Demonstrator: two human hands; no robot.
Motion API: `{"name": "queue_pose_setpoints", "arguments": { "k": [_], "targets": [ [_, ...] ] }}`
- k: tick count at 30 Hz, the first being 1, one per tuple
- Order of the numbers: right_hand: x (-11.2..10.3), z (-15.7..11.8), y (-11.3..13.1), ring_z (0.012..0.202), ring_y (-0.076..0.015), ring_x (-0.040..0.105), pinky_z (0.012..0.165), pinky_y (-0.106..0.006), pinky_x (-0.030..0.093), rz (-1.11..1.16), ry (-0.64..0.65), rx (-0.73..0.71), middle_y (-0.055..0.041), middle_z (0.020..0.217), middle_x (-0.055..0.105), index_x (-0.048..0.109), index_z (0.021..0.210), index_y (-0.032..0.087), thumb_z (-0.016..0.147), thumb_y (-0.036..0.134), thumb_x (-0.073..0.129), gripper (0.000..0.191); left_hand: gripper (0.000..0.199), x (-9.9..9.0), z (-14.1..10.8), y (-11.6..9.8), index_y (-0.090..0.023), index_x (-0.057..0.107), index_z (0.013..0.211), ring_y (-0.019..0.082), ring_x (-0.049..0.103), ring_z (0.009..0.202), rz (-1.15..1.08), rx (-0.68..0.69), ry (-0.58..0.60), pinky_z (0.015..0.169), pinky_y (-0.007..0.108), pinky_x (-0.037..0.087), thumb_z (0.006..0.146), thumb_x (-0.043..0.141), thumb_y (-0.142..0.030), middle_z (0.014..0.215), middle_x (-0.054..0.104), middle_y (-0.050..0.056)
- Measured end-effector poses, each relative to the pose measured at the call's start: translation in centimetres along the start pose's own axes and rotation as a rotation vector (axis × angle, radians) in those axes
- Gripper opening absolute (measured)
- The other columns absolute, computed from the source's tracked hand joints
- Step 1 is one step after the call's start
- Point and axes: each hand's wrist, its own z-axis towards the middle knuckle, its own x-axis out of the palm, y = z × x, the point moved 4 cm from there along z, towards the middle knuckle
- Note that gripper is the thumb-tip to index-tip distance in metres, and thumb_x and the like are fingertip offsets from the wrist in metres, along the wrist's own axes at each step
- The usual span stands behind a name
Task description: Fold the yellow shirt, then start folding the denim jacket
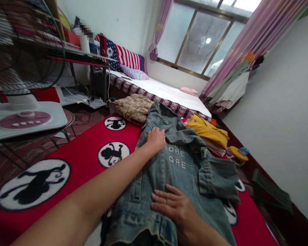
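Note:
A blue denim jacket (179, 177) with white lettering lies spread out on a red blanket (84, 150) printed with black figures in white ovals. My left hand (156, 139) reaches to the jacket's upper left part, its fingers curled down on the cloth and closed on it. Lower down, my right hand (178, 208) rests flat on the front of the jacket, fingers stretched out and slightly apart. One sleeve (218, 177) lies folded out toward the right. Beyond the collar sits a brown patterned cushion (133, 107).
Yellow folded clothing (207, 131) is stacked right of the jacket. A fan (25, 112) stands on a stool at left, near a cluttered desk (84, 56). Behind are a bed with a white sheet (166, 90) and a window (202, 41). A dark green folding stool (272, 191) stands at right.

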Motion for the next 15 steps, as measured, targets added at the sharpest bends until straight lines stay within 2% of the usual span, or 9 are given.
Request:
{"name": "queue_pose_setpoints", "arguments": {
  "k": [2, 5, 6, 8, 10, 11, 12, 13, 15],
  "targets": [
    [0.9, 0.2, 0.0, 0.134, -0.0213, 0.044, 0.117, -0.046, 0.022, 0.012, 0.009, -0.027, -0.0088, 0.14, 0.053, 0.051, 0.134, 0.023, 0.086, 0.031, 0.049, 0.049, 0.052, 2.0, 0.6, 0.7, -0.011, 0.041, 0.143, 0.027, 0.033, 0.141, -0.005, 0.014, -0.116, 0.116, 0.042, 0.025, 0.095, 0.036, -0.03, 0.149, 0.041, 0.016],
    [0.7, -0.1, -0.5, 0.129, -0.0208, 0.051, 0.117, -0.044, 0.024, 0.007, 0.02, -0.099, -0.0077, 0.135, 0.059, 0.056, 0.126, 0.023, 0.084, 0.027, 0.051, 0.042, 0.059, 5.3, 1.1, 2.0, -0.008, 0.033, 0.148, 0.025, 0.024, 0.145, -0.027, 0.033, -0.12, 0.12, 0.042, 0.016, 0.096, 0.035, -0.036, 0.154, 0.034, 0.014],
    [0.0, -0.4, -1.0, 0.123, -0.0189, 0.056, 0.115, -0.042, 0.029, 0.003, -0.029, -0.114, -0.0057, 0.128, 0.064, 0.06, 0.118, 0.023, 0.083, 0.021, 0.049, 0.036, 0.059, 6.1, 1.3, 2.3, -0.008, 0.032, 0.148, 0.025, 0.024, 0.145, -0.031, 0.034, -0.109, 0.12, 0.042, 0.016, 0.096, 0.033, -0.037, 0.154, 0.034, 0.013],
    [-2.7, -1.1, -3.1, 0.106, -0.015, 0.065, 0.103, -0.034, 0.042, -0.036, -0.27, -0.061, -0.003, 0.108, 0.071, 0.063, 0.101, 0.023, 0.081, 0.009, 0.042, 0.032, 0.059, 6.8, 1.5, 2.6, -0.009, 0.032, 0.149, 0.026, 0.024, 0.145, -0.027, 0.039, -0.105, 0.12, 0.043, 0.016, 0.097, 0.033, -0.037, 0.154, 0.033, 0.013],
    [-6.2, -2.0, -6.6, 0.091, -0.0154, 0.067, 0.085, -0.029, 0.051, -0.158, -0.601, 0.143, -0.0045, 0.097, 0.07, 0.061, 0.097, 0.022, 0.081, 0.006, 0.039, 0.032, 0.058, 6.8, 1.6, 2.5, -0.01, 0.034, 0.148, 0.026, 0.024, 0.145, -0.016, 0.046, -0.108, 0.12, 0.044, 0.016, 0.097, 0.033, -0.037, 0.154, 0.033, 0.013],
    [-8.0, -2.4, -8.6, 0.088, -0.0175, 0.067, 0.078, -0.03, 0.052, -0.258, -0.723, 0.298, -0.0069, 0.1, 0.067, 0.06, 0.103, 0.021, 0.083, 0.01, 0.041, 0.03, 0.057, 6.7, 1.6, 2.5, -0.011, 0.035, 0.148, 0.026, 0.024, 0.145, -0.012, 0.048, -0.109, 0.119, 0.044, 0.016, 0.097, 0.034, -0.037, 0.154, 0.033, 0.013],
    [-9.5, -2.8, -10.7, 0.089, -0.0204, 0.066, 0.074, -0.032, 0.053, -0.37, -0.782, 0.475, -0.0099, 0.108, 0.064, 0.057, 0.113, 0.02, 0.084, 0.015, 0.046, 0.032, 0.057, 6.6, 1.6, 2.4, -0.011, 0.036, 0.148, 0.027, 0.024, 0.145, -0.009, 0.05, -0.111, 0.119, 0.044, 0.016, 0.097, 0.034, -0.037, 0.154, 0.033, 0.013],
    [-10.9, -2.9, -12.7, 0.092, -0.0246, 0.065, 0.072, -0.035, 0.053, -0.482, -0.787, 0.656, -0.0133, 0.117, 0.06, 0.052, 0.126, 0.018, 0.083, 0.023, 0.053, 0.043, 0.057, 6.5, 1.6, 2.4, -0.011, 0.036, 0.148, 0.027, 0.025, 0.145, -0.008, 0.051, -0.115, 0.119, 0.045, 0.017, 0.097, 0.034, -0.037, 0.154, 0.034, 0.013],
    [-12.9, -3.0, -16.2, 0.096, -0.0319, 0.065, 0.071, -0.041, 0.052, -0.612, -0.707, 0.972, -0.0193, 0.125, 0.054, 0.039, 0.14, 0.015, 0.081, 0.035, 0.06, 0.065, 0.057, 6.4, 1.5, 2.3, -0.011, 0.037, 0.147, 0.027, 0.025, 0.145, -0.011, 0.051, -0.124, 0.119, 0.044, 0.017, 0.097, 0.034, -0.037, 0.154, 0.034, 0.013]
  ]
}}
